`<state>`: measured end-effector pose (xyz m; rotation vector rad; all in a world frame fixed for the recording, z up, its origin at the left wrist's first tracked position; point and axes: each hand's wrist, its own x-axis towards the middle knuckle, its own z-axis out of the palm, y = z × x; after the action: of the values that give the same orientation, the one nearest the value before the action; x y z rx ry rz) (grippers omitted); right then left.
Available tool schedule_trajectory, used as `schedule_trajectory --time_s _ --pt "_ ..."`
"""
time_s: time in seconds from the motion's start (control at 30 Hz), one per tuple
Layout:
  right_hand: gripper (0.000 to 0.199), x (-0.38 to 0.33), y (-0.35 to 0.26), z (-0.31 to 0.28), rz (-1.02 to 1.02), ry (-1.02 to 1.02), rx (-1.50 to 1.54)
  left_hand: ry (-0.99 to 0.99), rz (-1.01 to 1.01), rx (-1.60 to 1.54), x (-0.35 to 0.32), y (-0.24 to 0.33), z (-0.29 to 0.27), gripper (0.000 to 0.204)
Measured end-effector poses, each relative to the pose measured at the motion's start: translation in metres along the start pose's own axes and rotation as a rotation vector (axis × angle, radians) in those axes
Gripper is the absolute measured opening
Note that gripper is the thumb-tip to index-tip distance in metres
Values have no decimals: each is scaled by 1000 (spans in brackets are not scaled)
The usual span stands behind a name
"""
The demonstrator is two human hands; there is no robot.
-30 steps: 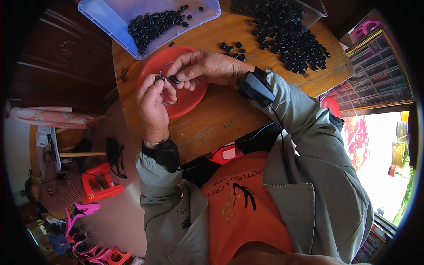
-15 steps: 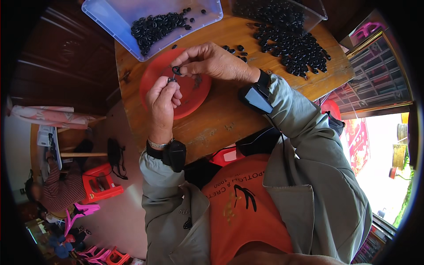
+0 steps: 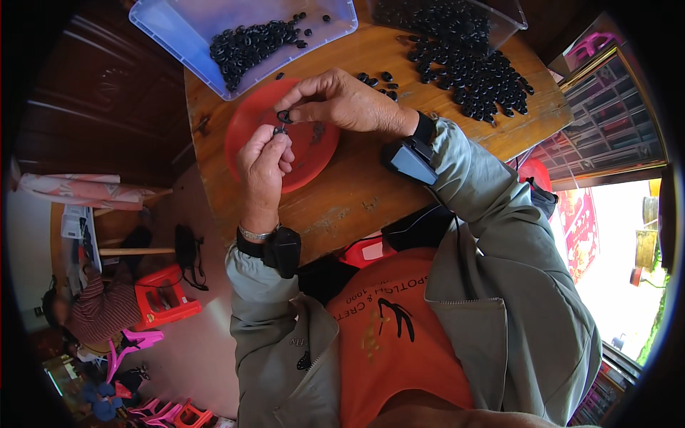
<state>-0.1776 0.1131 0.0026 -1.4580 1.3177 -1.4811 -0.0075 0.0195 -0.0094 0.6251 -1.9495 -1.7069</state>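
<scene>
Over a round red plate (image 3: 314, 162) on the wooden table, my two hands meet at the fingertips. My right hand (image 3: 346, 104) pinches a small black ring-shaped piece (image 3: 284, 116) between thumb and fingers. Just below it, my left hand (image 3: 264, 162) is closed in a pinch on a tiny dark part (image 3: 279, 131), too small to name. The ring and the tiny part are very close together; whether they touch I cannot tell. Small grey bits (image 3: 318, 131) lie in the plate beneath my right hand.
A translucent bluish bin (image 3: 168, 57) with black oval pieces (image 3: 246, 53) stands at the far left. A clear bin (image 3: 510, 25) lies at the far right, with a heap of black pieces (image 3: 481, 82) before it. Someone in a striped top (image 3: 107, 310) is by a red stool (image 3: 168, 296).
My hands stay almost where they were. The ring in my right fingers sits slightly lower, a touch nearer my left fingertips. The person at the left has shifted a little.
</scene>
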Motion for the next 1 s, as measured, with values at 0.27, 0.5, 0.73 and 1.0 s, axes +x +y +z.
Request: schedule_trajectory --time_s 0.27,0.5,0.73,1.0 --pt "22 1 5 1 -28 -33 -26 -6 2 11 -1 1 2 18" --pt "24 0 5 4 -65 -36 -103 0 8 28 -1 0 2 19" --pt "25 -1 4 4 -49 -48 -137 21 9 44 -2 -1 4 20" --pt "22 -2 -3 5 -54 -27 -191 25 26 34 -1 -4 1 20"
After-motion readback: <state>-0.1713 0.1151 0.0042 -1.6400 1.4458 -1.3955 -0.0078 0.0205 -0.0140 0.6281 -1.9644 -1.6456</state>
